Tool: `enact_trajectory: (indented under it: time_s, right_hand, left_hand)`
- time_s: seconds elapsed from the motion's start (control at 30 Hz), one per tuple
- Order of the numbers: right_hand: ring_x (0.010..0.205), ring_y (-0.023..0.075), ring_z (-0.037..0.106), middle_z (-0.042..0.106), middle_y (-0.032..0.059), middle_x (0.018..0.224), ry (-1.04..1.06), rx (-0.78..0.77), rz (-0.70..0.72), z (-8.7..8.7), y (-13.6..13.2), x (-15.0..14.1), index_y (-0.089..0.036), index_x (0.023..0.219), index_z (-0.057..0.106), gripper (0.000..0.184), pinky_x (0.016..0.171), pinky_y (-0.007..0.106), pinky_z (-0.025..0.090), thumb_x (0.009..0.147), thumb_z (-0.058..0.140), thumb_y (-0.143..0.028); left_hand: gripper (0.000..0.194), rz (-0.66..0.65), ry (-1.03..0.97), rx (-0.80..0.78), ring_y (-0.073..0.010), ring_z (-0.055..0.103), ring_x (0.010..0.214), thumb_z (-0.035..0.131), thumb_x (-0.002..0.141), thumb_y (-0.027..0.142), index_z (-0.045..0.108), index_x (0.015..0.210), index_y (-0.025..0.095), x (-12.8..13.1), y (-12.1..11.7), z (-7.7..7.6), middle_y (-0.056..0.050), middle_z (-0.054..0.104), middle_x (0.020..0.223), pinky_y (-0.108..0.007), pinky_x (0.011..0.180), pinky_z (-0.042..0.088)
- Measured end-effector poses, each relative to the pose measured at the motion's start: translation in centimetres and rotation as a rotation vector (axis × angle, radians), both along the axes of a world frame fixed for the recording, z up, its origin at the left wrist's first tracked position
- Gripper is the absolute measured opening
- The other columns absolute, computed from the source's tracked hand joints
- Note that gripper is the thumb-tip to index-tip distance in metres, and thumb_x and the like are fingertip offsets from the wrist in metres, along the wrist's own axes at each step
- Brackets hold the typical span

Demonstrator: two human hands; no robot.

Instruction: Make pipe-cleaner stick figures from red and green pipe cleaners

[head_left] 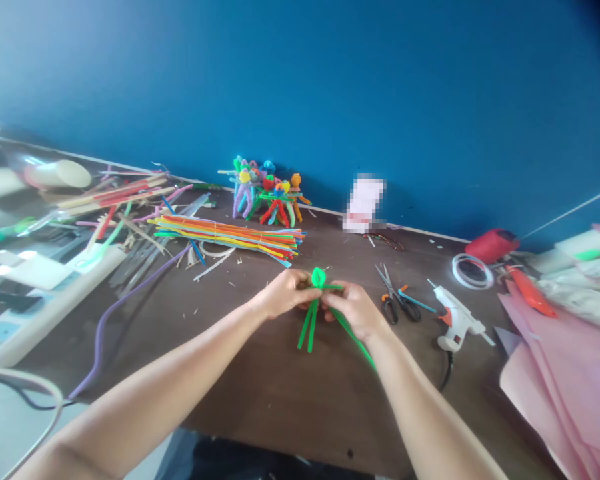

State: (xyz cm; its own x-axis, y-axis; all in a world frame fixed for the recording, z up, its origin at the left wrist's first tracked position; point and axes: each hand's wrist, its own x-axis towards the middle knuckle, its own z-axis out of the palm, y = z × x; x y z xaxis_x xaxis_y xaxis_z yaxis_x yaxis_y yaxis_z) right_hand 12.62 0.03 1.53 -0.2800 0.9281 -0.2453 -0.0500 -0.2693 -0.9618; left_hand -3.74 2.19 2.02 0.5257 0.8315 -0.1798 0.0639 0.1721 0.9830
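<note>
Above the middle of the dark table, my left hand pinches a green pipe-cleaner figure with a looped top and two straight ends hanging down. My right hand is closed on a green pipe cleaner at the figure's right side; its long end slants down beneath my right wrist. The fingertips of both hands nearly meet just under the loop. How the strands cross there is hidden by my fingers.
A bundle of coloured pipe cleaners lies behind my left hand. Finished pipe-cleaner figures stand by the blue wall. Scissors, a glue gun, a tape roll and pink sheets are rightward; a power strip is left.
</note>
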Motion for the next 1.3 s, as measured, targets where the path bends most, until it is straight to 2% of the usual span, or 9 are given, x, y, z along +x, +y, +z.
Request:
enact_trajectory:
  time_s: [0.23,0.37,0.5,0.67,0.87,0.93,1.03,1.23,1.3]
  right_hand:
    - [0.042,0.0057,0.043,0.048,-0.0068,0.047,-0.126,0.077,0.079,0.6,-0.3,0.1,-0.016,0.057,0.051,0.012,0.041,0.017,0.036,0.062,0.06,-0.021]
    - [0.045,0.0062,0.044,0.054,-0.0047,0.052,-0.271,0.147,0.143,1.0,-0.4,0.2,-0.015,0.06,0.056,0.006,0.044,0.018,0.035,0.064,0.057,-0.02]
    - [0.052,0.0086,0.049,0.059,-0.0019,0.057,-0.474,0.279,0.196,1.2,-0.6,0.3,-0.014,0.063,0.06,0.005,0.051,0.019,0.037,0.065,0.058,-0.018]
    - [0.046,0.0083,0.05,0.06,-0.0005,0.063,-0.485,0.195,0.328,1.7,-0.8,1.2,-0.014,0.075,0.062,0.018,0.044,0.019,0.039,0.073,0.053,-0.029]
    - [0.053,0.0112,0.054,0.061,0.0004,0.067,-0.59,0.204,0.414,2.8,-0.4,2.9,-0.015,0.08,0.063,0.023,0.046,0.02,0.041,0.073,0.054,-0.035]
    - [0.061,0.0132,0.056,0.064,0.0003,0.069,-0.7,0.308,0.391,3.2,-0.4,3.1,-0.017,0.076,0.064,0.018,0.054,0.021,0.041,0.072,0.055,-0.032]
    - [0.071,0.0151,0.058,0.065,-0.0006,0.075,-0.885,0.474,0.251,3.7,-0.6,3.1,-0.02,0.073,0.064,0.013,0.065,0.024,0.04,0.071,0.056,-0.031]
    - [0.071,0.0141,0.058,0.063,-0.0007,0.083,-1.125,0.616,0.178,4.0,-0.7,3.8,-0.025,0.083,0.062,0.015,0.064,0.023,0.039,0.072,0.052,-0.021]
    - [0.071,0.0145,0.058,0.062,0.001,0.088,-1.21,0.691,0.024,3.9,-0.6,4.2,-0.024,0.089,0.06,0.02,0.064,0.023,0.039,0.074,0.049,-0.018]
  left_hand:
    - [0.02,-0.047,-0.001,-0.1,-0.0113,0.056,0.053,0.065,0.061,0.03,0.053,0.066,0.015,-0.3,-0.2,0.5,0.002,0.059,0.057,-0.023,0.054,0.045]
    - [0.014,-0.088,0.19,0.099,-0.0101,0.052,0.05,0.061,0.062,0.026,0.055,0.06,0.013,-0.5,0.0,0.7,0.001,0.06,0.054,-0.02,0.049,0.039]
    - [0.01,-0.203,0.417,0.308,-0.0101,0.051,0.051,0.058,0.061,0.022,0.061,0.062,0.012,-0.9,0.2,1.0,0.001,0.06,0.053,-0.018,0.047,0.034]
    - [0.014,-0.346,0.428,0.319,-0.0093,0.051,0.049,0.051,0.065,0.02,0.062,0.062,0.013,-1.3,0.2,1.7,0.0,0.062,0.054,-0.016,0.045,0.033]
    - [0.016,-0.347,0.406,0.259,-0.0102,0.052,0.049,0.049,0.066,0.023,0.061,0.061,0.013,-1.7,0.7,1.6,-0.001,0.063,0.056,-0.018,0.046,0.035]
    - [0.016,-0.306,0.433,0.251,-0.01,0.052,0.048,0.05,0.066,0.024,0.062,0.063,0.013,-1.7,0.7,1.4,-0.001,0.062,0.055,-0.018,0.045,0.034]
    - [0.014,-0.229,0.426,0.196,-0.0098,0.052,0.048,0.052,0.064,0.023,0.062,0.065,0.014,-1.4,0.6,1.1,0.0,0.063,0.056,-0.018,0.044,0.035]
    - [0.003,-0.096,0.227,-0.061,-0.0109,0.056,0.047,0.053,0.062,0.017,0.051,0.062,0.015,-0.9,0.5,0.1,-0.001,0.064,0.054,-0.022,0.048,0.043]
    - [0.005,-0.052,0.192,-0.097,-0.0118,0.057,0.047,0.054,0.061,0.016,0.049,0.062,0.015,-0.9,0.6,-0.2,-0.001,0.063,0.051,-0.022,0.048,0.044]
